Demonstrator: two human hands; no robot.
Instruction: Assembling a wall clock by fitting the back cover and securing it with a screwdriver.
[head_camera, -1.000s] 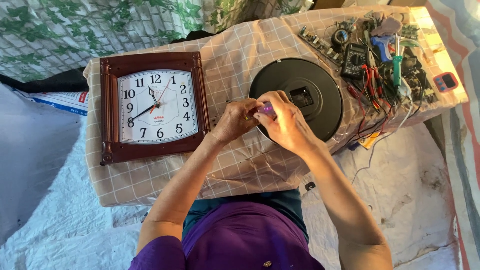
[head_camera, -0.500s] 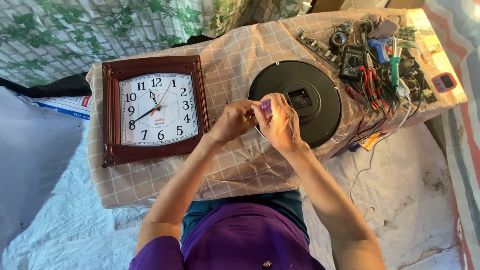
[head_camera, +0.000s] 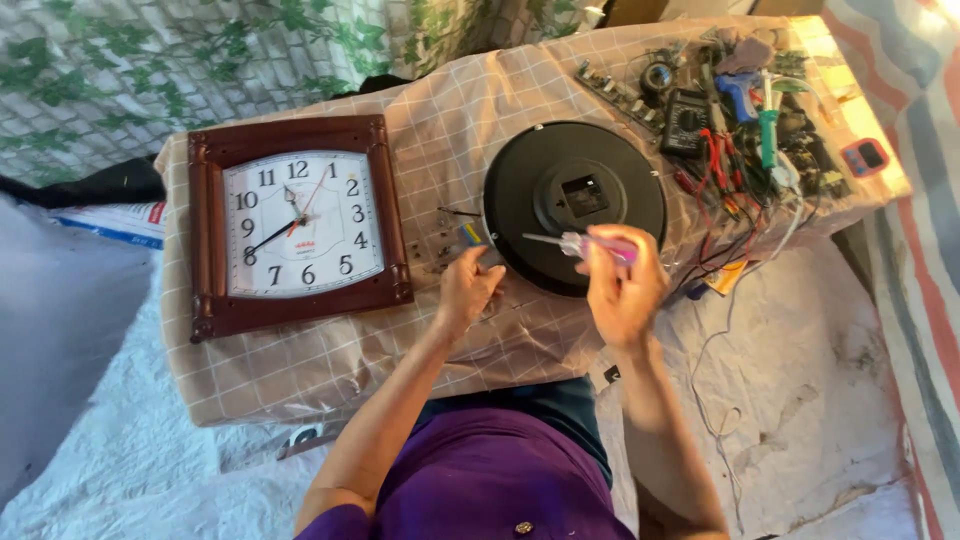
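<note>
While my right hand (head_camera: 622, 285) holds a screwdriver (head_camera: 585, 245), its grip is closed around the pink handle and the thin shaft points left across the near edge of the round black clock back (head_camera: 575, 200). That disc lies face down on the checked cloth (head_camera: 450, 110) covering the tabletop, with a square opening at its middle. My left hand (head_camera: 468, 290) rests on the cloth just left of the disc, fingers curled down toward a small blue and yellow part (head_camera: 470, 234); whether that grip is pinching anything I cannot tell, since the fingertips are turned away from view. A few small dark bits (head_camera: 440, 250) lie on the cloth just beside that hand. Farther left sits a square wall clock (head_camera: 298, 225) in a brown wooden frame, face up. At the far right of the tabletop is a heap of tools and wires (head_camera: 745, 140), among them a black meter (head_camera: 686, 120), a blue glue gun (head_camera: 738, 92) and a green-handled iron (head_camera: 768, 135).
</note>
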